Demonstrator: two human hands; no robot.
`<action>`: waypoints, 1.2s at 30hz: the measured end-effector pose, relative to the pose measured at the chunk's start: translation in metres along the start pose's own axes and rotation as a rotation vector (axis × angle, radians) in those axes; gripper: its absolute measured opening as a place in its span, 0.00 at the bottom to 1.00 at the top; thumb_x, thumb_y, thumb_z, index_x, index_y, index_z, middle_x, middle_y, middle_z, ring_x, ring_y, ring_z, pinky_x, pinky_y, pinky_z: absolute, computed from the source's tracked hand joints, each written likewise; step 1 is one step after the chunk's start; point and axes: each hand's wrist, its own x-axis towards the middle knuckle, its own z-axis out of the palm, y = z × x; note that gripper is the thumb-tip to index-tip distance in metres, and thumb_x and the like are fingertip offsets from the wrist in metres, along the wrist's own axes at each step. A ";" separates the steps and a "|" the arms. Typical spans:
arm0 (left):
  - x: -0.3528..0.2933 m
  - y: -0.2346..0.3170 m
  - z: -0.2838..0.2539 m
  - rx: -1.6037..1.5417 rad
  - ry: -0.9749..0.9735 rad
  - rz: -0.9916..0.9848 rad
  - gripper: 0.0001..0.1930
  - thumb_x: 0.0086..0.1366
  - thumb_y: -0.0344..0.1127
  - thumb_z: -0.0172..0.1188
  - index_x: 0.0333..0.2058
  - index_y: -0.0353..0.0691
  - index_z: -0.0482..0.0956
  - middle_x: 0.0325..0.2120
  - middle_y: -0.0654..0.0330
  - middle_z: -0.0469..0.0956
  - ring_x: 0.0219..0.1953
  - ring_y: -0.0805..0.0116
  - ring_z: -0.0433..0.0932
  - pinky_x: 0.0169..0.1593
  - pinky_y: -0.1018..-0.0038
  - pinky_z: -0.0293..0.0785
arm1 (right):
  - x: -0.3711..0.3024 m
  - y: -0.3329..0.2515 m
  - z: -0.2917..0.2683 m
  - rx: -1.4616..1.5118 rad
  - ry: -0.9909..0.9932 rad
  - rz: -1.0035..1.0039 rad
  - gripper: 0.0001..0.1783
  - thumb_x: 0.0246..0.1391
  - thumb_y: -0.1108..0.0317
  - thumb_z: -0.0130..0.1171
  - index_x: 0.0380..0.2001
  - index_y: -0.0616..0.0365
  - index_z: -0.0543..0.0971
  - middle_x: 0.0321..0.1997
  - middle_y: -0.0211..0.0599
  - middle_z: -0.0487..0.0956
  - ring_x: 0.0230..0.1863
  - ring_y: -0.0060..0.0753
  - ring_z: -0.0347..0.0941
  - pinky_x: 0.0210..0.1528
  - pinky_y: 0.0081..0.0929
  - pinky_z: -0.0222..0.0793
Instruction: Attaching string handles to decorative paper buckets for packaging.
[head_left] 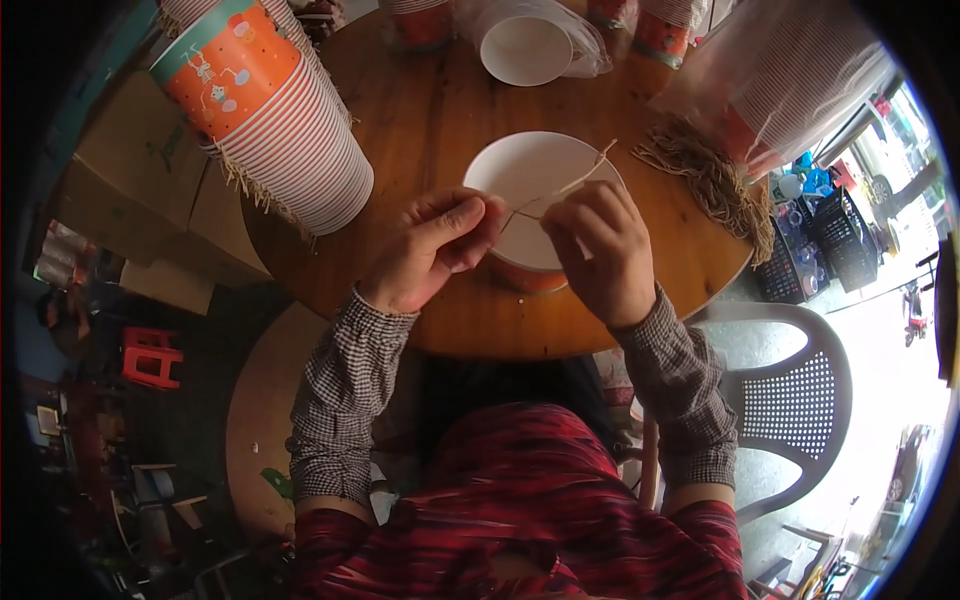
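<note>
Pale cord (pixel 560 192), thin and straw-coloured, runs between the two hands over the mouth of an orange paper cup (pixel 532 190) with a white inside. Left hand (pixel 435 250): fingers curled narrow, pinching one end of the cord at the cup's near-left rim. Right hand (pixel 600 250): fingers likewise closed on the cord at the near-right rim, with a free end sticking up past the far rim. The cup stands upright near the front edge of the round wooden worktop (pixel 430 110), just ahead of the person.

Stage, as judged from the layout: the cord is being fitted to this one cup and does not yet look fastened, since both hands are gripping it. A tilted stack of orange cups (pixel 270 110) with cord ends hanging from the rims lies toward the left edge, which suggests finished pieces. A loose bundle of cords (pixel 705 170) rests at the right edge beside bagged cups (pixel 790 85), apparently unworked stock. A white cup in a clear bag (pixel 530 45) lies at the far edge. Beyond the right edge stands a white plastic chair (pixel 800 400).
</note>
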 end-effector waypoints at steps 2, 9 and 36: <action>0.000 -0.006 0.000 -0.175 0.084 -0.014 0.11 0.67 0.36 0.55 0.39 0.34 0.79 0.24 0.65 0.77 0.20 0.82 0.67 0.24 0.86 0.61 | -0.001 -0.010 0.001 -0.040 -0.030 -0.131 0.13 0.36 0.73 0.63 0.30 0.54 0.76 0.32 0.33 0.72 0.37 0.38 0.71 0.45 0.36 0.69; -0.005 -0.010 0.013 0.048 0.008 0.035 0.10 0.66 0.32 0.55 0.41 0.33 0.80 0.25 0.67 0.76 0.22 0.83 0.68 0.26 0.85 0.63 | 0.004 -0.026 0.000 0.094 -0.028 -0.121 0.15 0.34 0.75 0.62 0.31 0.54 0.77 0.31 0.33 0.71 0.36 0.39 0.70 0.44 0.37 0.68; -0.010 -0.012 0.021 0.388 0.113 0.350 0.06 0.65 0.29 0.58 0.37 0.33 0.79 0.26 0.66 0.78 0.25 0.84 0.70 0.29 0.85 0.67 | 0.004 -0.017 0.006 0.560 -0.144 0.497 0.08 0.52 0.71 0.62 0.35 0.62 0.80 0.26 0.35 0.81 0.24 0.20 0.73 0.28 0.20 0.70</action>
